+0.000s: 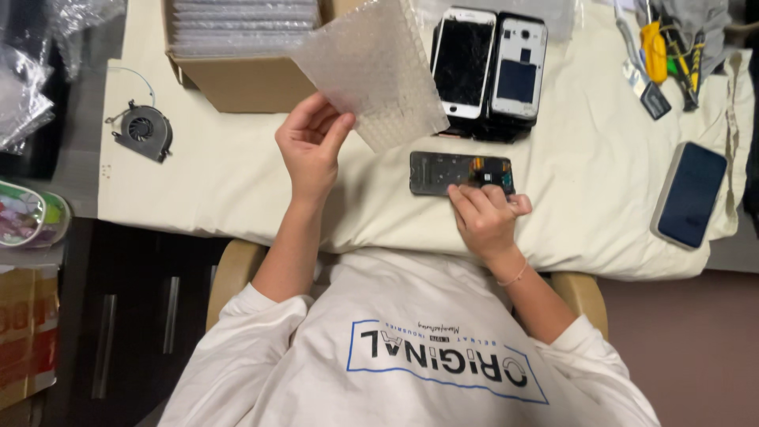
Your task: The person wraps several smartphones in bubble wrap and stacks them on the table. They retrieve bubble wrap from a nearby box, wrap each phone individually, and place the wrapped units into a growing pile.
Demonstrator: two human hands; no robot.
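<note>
1. At the far left of the worktop (pixel 221 190), which is covered by a cream cloth, a small black cooling fan (pixel 143 130) lies well apart from both hands.
2. Behind it, a cardboard box (pixel 237 79) stands at the back edge with a stack of clear flat packs inside.
3. The left hand (pixel 310 146) is raised above the cloth, fingers (pixel 336 134) pinched shut on the lower corner of a sheet of bubble wrap (pixel 371 71), which slants up and to the right, over the edge of the box.
4. Just right of that hand and nearer the person, a dark opened phone part (pixel 443 172) lies flat, its long axis running left to right. It is the right hand that is on it; the left is near, but lifted clear.
5. The right hand (pixel 486 217) rests on the part's right end, fingers (pixel 466 198) curled down onto its near edge; I cannot tell whether they grip or only press.
6. Behind lie two phones (pixel 490 63), side by side.
7. Farther right are hand tools (pixel 668 51) and a dark phone (pixel 690 194) in a pale case.
</note>
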